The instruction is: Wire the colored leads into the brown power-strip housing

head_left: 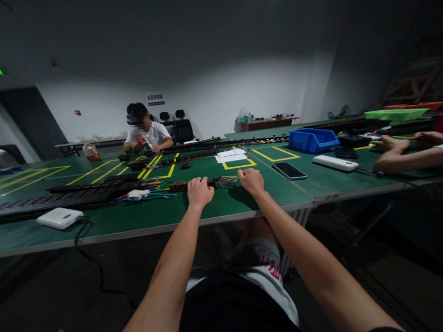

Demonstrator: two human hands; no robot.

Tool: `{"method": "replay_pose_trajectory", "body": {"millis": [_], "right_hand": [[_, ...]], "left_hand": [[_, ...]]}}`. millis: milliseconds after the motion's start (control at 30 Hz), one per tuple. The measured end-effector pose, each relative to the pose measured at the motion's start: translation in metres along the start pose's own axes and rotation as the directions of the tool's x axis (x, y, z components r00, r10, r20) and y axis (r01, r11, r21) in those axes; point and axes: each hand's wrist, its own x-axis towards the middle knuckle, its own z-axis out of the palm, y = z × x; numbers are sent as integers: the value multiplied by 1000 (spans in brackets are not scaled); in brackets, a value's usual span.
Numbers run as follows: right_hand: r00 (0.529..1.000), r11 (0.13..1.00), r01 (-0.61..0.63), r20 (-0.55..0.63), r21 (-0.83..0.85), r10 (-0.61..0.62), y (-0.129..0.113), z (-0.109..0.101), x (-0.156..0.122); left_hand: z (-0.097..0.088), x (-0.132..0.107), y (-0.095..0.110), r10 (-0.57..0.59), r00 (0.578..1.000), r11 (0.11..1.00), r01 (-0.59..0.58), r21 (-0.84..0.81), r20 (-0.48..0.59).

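My left hand (pixel 200 191) rests over a short dark strip-shaped part (pixel 179 186) on the green table, its fingers curled round it. Thin coloured wires (pixel 225 179) come out of the part's right end. At their far ends is my right hand (pixel 251 181), closed in a pinch on the wires; its fingertips are partly hidden. To the left of my left hand lies a white connector (pixel 138 195) with blue and red wires. Longer dark strips (pixel 90 189) with wire ends lie further left.
A phone (pixel 289 170), a white power bank (pixel 334 163) and a blue bin (pixel 313 140) are to the right. White papers (pixel 230 155) lie behind my hands. Another white power bank (pixel 60 218) with a hanging cable sits left. Co-workers are opposite and at right, hands (pixel 395 144) on wires.
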Motion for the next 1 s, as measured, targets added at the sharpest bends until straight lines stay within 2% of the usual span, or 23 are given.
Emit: {"method": "replay_pose_trajectory", "body": {"millis": [200, 400, 600, 767, 900, 1000], "right_hand": [[995, 994, 76, -75, 83, -70, 1, 2, 3], [989, 989, 127, 61, 70, -132, 1, 6, 4], [997, 996, 68, -27, 54, -66, 3, 5, 4], [998, 1000, 23, 57, 12, -24, 3, 4, 2], [999, 999, 33, -2, 42, -33, 3, 4, 2], [996, 998, 38, 74, 46, -41, 2, 3, 1]], "left_hand": [[-1, 0, 0, 3, 1000, 1000, -3, -6, 4], [-1, -1, 2, -9, 1000, 1000, 9, -7, -2], [-3, -2, 3, -16, 1000, 1000, 16, -2, -4], [-3, -1, 3, -15, 1000, 1000, 15, 0, -3], [-2, -1, 2, -9, 1000, 1000, 9, -1, 0], [-2, -1, 2, -8, 1000, 1000, 8, -2, 0]]}}
